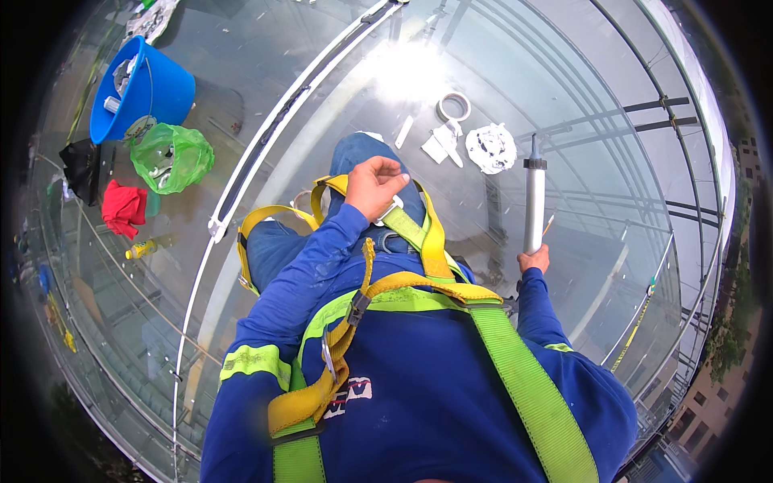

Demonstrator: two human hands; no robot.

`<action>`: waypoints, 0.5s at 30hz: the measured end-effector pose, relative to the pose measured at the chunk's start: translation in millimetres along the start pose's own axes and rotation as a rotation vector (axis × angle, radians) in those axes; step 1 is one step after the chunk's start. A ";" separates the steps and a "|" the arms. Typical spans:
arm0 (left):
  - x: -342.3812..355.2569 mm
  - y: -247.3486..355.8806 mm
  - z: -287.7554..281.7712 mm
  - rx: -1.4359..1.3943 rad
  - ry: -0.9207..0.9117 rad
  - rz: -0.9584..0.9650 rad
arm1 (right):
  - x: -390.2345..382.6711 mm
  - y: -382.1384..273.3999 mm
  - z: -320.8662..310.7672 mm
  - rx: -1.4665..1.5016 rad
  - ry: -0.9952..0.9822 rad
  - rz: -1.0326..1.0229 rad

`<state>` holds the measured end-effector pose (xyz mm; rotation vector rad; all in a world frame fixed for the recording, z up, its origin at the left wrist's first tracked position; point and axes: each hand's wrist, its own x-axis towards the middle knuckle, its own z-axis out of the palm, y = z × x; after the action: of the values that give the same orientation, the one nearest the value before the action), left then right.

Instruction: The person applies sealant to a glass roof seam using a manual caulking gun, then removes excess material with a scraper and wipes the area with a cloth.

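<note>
My left hand [377, 185] is curled in a pinch above my jeans [358, 149] and yellow harness straps [431, 241]; whatever its fingertips may hold is too small to make out. My right hand [533, 259] grips a long silver sealant gun [535, 209], held upright with its grey nozzle pointing away from me. Beyond my knees, on the glass surface [507, 105], lie a roll of tape [453, 106], white scrapers or scraps [442, 143], a small white strip [404, 130] and a round white smeared piece [490, 149].
At left are a blue bucket [165, 92], a green plastic bag [191, 157], a red cloth [122, 205], a black bag [79, 171] and a yellow bottle [141, 249]. A long white-edged seam [216, 228] crosses the glass. Metal bars [684, 211] and distant buildings [696, 419] show at right.
</note>
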<state>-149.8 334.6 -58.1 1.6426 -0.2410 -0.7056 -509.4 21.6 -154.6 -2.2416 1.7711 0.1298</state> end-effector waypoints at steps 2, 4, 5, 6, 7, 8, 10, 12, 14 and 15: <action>-5.7 -10.0 -11.2 -0.054 0.084 0.004 | 4.6 18.2 16.9 -0.020 -0.043 0.216; -5.1 -13.5 -19.3 -0.147 0.141 -0.054 | 9.2 38.3 37.8 -0.039 -0.041 0.304; -3.7 -9.2 -20.4 -0.100 0.160 -0.047 | 8.6 49.8 45.6 -0.046 -0.047 0.361; -1.9 -4.8 -21.3 -0.054 0.180 -0.039 | 8.0 60.3 53.4 -0.053 -0.052 0.416; -1.4 -2.6 -26.5 -0.004 0.190 -0.026 | 9.7 69.4 64.1 -0.055 -0.013 0.453; -1.3 -6.5 -33.1 0.008 0.194 -0.014 | 9.0 71.0 68.8 -0.053 -0.021 0.463; -0.2 -13.2 -44.7 -0.002 0.208 -0.050 | 7.0 66.3 79.4 -0.004 0.051 0.471; -4.1 -12.3 -50.3 0.011 0.264 -0.062 | 2.2 7.6 61.4 -0.040 0.024 0.564; 4.6 -10.5 -41.5 -0.023 0.286 -0.071 | 4.8 -51.0 46.0 -0.094 0.242 0.403; 6.2 -10.7 -37.2 -0.016 0.300 -0.067 | 15.8 -67.2 54.4 -0.079 0.331 0.219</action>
<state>-126.2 364.2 -68.6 1.7223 0.0355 -0.5001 -435.2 35.6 -199.5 -2.2165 2.2173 -0.1387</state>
